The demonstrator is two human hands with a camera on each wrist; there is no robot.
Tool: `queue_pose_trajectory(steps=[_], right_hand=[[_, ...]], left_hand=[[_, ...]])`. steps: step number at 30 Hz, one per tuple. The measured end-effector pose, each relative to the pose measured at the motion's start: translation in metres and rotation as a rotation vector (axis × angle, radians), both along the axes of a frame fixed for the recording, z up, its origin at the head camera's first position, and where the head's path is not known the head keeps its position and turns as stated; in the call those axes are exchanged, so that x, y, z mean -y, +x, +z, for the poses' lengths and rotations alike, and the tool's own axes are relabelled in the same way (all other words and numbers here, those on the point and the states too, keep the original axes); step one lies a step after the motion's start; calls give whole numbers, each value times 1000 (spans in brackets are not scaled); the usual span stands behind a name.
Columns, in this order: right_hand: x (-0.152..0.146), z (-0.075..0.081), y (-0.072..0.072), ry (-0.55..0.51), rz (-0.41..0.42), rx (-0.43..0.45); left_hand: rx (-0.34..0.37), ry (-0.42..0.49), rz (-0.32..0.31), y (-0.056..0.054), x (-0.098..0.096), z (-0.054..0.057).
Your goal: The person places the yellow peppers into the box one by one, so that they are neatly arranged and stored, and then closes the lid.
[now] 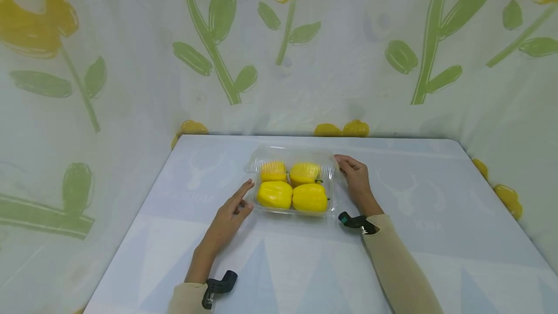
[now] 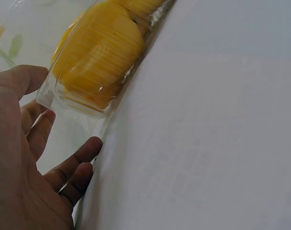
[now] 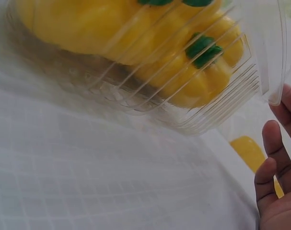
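Observation:
A clear plastic clamshell box [image 1: 333,202] on the table holds several yellow bell peppers [image 1: 310,197]; green stems show in the right wrist view. Its ribbed transparent lid [image 1: 296,151] is raised at the far side and overlaps the rear peppers in the head view. With its fingertips, my right hand [image 1: 355,178] pinches the lid's right corner. At the box's left side, the thumb and a finger of my left hand [image 1: 228,214] pinch the rim corner, seen close up in the left wrist view. The other left fingers spread below it.
A pale cloth with blue triangles and deer-head prints covers the table [image 1: 287,265]. Behind and beside it hangs a white curtain [image 1: 335,76] with yellow flowers and green leaves. Black wrist cameras [image 1: 220,285] sit on both forearms.

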State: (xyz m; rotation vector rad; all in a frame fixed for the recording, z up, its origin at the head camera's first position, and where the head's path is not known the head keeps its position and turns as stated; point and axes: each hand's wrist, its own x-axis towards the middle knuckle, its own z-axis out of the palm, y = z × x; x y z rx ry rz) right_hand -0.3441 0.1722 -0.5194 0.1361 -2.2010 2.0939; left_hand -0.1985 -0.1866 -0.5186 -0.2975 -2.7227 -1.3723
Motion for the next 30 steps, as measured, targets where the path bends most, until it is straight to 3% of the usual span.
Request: queue_pose_trajectory(steps=[6,15,25,30], right_hand=[[2,1,2,54,-7,27],[2,1,4,58,5,-28],[1,1,5,60,16,-58],[0,-2,4,64,23,-58]], left_hand=[[1,-11,11,1,0,-1],[50,21,47,3,-1,1],[29,140,-28,-1,-2,2],[63,161,-20,2,-1,1]])
